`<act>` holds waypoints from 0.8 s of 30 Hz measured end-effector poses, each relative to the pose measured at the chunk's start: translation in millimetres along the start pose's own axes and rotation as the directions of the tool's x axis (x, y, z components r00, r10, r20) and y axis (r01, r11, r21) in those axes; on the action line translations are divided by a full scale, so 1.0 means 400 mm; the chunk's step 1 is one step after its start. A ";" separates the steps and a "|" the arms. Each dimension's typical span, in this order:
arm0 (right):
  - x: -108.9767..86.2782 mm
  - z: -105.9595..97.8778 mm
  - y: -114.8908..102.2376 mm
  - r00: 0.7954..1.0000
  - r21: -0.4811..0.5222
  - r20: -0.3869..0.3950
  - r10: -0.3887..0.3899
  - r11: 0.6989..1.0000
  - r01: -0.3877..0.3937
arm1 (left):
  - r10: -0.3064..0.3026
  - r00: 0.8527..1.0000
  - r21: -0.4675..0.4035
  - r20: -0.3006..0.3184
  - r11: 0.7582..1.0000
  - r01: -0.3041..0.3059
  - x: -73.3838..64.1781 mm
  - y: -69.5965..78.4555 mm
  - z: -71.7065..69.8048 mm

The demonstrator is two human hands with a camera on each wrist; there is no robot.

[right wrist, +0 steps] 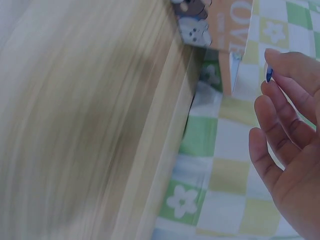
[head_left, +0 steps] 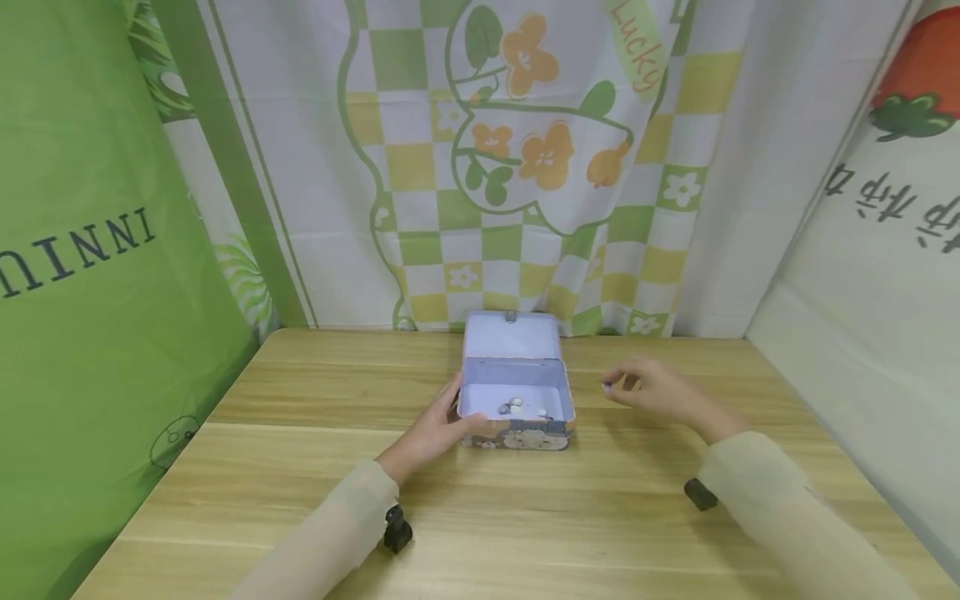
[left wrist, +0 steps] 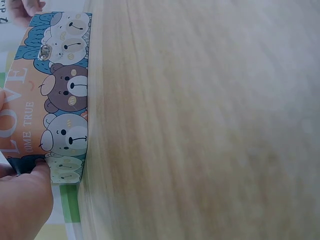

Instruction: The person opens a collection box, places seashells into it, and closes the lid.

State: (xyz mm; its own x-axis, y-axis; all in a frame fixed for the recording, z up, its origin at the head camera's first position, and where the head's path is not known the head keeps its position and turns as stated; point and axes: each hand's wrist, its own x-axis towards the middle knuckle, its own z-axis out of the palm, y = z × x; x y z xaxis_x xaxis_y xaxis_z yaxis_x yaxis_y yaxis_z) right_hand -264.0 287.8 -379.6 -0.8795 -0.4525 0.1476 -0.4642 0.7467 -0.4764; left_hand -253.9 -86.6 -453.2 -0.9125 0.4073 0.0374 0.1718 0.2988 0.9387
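A small tin box [head_left: 517, 435] stands on the table with its hinged lid [head_left: 512, 336] raised at the back. Several small pale, roundish pieces [head_left: 516, 402] lie on its floor. My left hand [head_left: 433, 432] grips the box's left side, thumb over the front corner and fingers along the side. Bears and the word LOVE decorate the front wall [left wrist: 65, 90]. To the right of the box, apart from it, my right hand [head_left: 663, 396] pinches a tiny flat piece [right wrist: 269, 74], blue with a pale edge, between thumb and index finger. Its other fingers are loosely bent.
The wooden table [head_left: 315, 492] runs back to a checked curtain [head_left: 480, 250] just behind the raised lid. A green cloth [head_left: 90, 350] hangs at the left and a white printed cloth [head_left: 870, 333] at the right. Black wrist cameras [head_left: 397, 529] sit on both sleeves.
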 end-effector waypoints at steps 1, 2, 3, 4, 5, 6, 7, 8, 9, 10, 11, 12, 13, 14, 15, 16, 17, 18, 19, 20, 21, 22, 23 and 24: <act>0.007 0.004 -0.007 1.000 -0.005 -0.011 -0.016 1.000 0.016 | 0.001 1.000 0.003 -0.001 1.000 -0.001 0.000 -0.001 0.000; 0.013 0.008 -0.013 0.999 -0.006 -0.020 -0.034 0.999 0.034 | -0.002 1.000 0.006 -0.002 1.000 0.002 0.000 -0.001 -0.001; 0.020 0.012 -0.020 0.998 -0.009 -0.033 -0.055 0.998 0.055 | 0.000 1.000 0.005 -0.002 1.000 0.000 0.001 -0.001 -0.001; 0.027 0.016 -0.026 0.996 -0.008 -0.040 -0.077 0.997 0.077 | 0.001 1.000 0.003 -0.002 1.000 -0.001 0.000 -0.001 0.000; 0.034 0.021 -0.033 0.994 -0.009 -0.048 -0.098 0.995 0.097 | 0.004 1.000 -0.001 -0.002 1.000 -0.004 0.000 -0.001 0.000; 0.041 0.025 -0.040 0.991 -0.010 -0.056 -0.120 0.993 0.120 | 0.003 1.000 -0.002 -0.003 1.000 -0.003 -0.001 0.000 0.000; 0.047 0.029 -0.046 0.989 -0.013 -0.061 -0.135 0.991 0.134 | 0.006 1.000 -0.005 -0.004 1.000 -0.006 -0.002 0.001 0.001; 0.054 0.033 -0.052 0.987 -0.014 -0.062 -0.147 0.989 0.146 | 0.006 1.000 -0.009 -0.005 1.000 -0.006 -0.002 0.002 0.001; 0.061 0.036 -0.058 0.986 -0.019 -0.063 -0.157 0.988 0.156 | 0.006 1.000 -0.010 -0.007 1.000 -0.006 -0.003 0.002 0.001; 0.068 0.040 -0.064 0.984 -0.018 -0.061 -0.165 0.986 0.164 | 0.008 1.000 -0.014 -0.008 1.000 -0.008 -0.004 0.003 0.001; 0.073 0.044 -0.069 0.984 -0.020 -0.061 -0.169 0.986 0.168 | 0.009 1.000 -0.016 -0.008 1.000 -0.010 -0.005 0.003 0.001; 0.079 0.047 -0.074 0.983 -0.018 -0.058 -0.175 0.984 0.174 | 0.013 1.000 -0.020 -0.008 1.000 -0.013 -0.005 0.003 0.001; 0.085 0.051 -0.080 0.982 -0.018 -0.056 -0.178 0.984 0.177 | 0.018 1.000 -0.024 -0.009 1.000 -0.018 -0.005 0.003 0.001; 0.090 0.054 -0.085 0.982 -0.012 -0.053 -0.184 0.983 0.183 | 0.023 1.000 -0.026 -0.010 0.999 -0.023 -0.004 0.003 0.001; 0.095 0.057 -0.090 0.980 -0.008 -0.051 -0.191 0.982 0.191 | 0.025 1.000 -0.027 -0.010 0.999 -0.026 -0.004 0.002 0.001; 0.100 0.061 -0.094 0.979 -0.002 -0.049 -0.197 0.980 0.198 | 0.029 1.000 -0.027 -0.011 0.999 -0.029 -0.003 0.002 0.001; 0.105 0.064 -0.097 0.978 0.005 -0.048 -0.202 0.979 0.203 | 0.031 0.999 -0.024 -0.012 0.999 -0.031 -0.002 0.001 0.001; 0.109 0.067 -0.100 0.977 0.011 -0.046 -0.206 0.978 0.207 | 0.032 0.999 -0.022 -0.013 0.999 -0.033 -0.001 0.001 0.001; 0.113 0.071 -0.103 0.976 0.016 -0.045 -0.212 0.977 0.213 | 0.033 0.999 -0.020 -0.014 0.999 -0.034 0.000 0.000 0.001; 0.117 0.076 -0.104 0.976 0.022 -0.043 -0.214 0.976 0.215 | 0.034 0.999 -0.017 -0.014 0.999 -0.034 0.001 -0.001 0.002; 0.120 0.080 -0.106 0.976 0.025 -0.041 -0.215 0.976 0.216 | 0.033 0.999 -0.016 -0.013 0.999 -0.034 0.002 -0.002 0.002; 0.124 0.084 -0.107 0.976 0.032 -0.041 -0.214 0.976 0.215 | 0.033 0.999 -0.016 -0.013 0.999 -0.034 0.003 -0.003 0.002; 0.126 0.088 -0.109 0.976 0.038 -0.040 -0.213 0.976 0.214 | 0.034 0.999 -0.017 -0.012 0.999 -0.034 0.003 -0.003 0.002; 0.129 0.092 -0.111 0.977 0.039 -0.039 -0.210 0.977 0.212 | 0.037 0.999 -0.022 -0.011 0.999 -0.037 0.004 -0.004 0.002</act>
State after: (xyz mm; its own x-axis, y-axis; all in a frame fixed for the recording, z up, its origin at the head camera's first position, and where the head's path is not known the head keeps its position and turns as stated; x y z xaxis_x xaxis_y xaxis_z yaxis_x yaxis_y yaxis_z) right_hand -285.0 213.6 -382.7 -0.7656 -0.5801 0.2783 -0.6355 0.6141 -0.4680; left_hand -255.3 -86.0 -455.0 -0.9094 0.4089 0.0756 0.1974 0.2646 0.9439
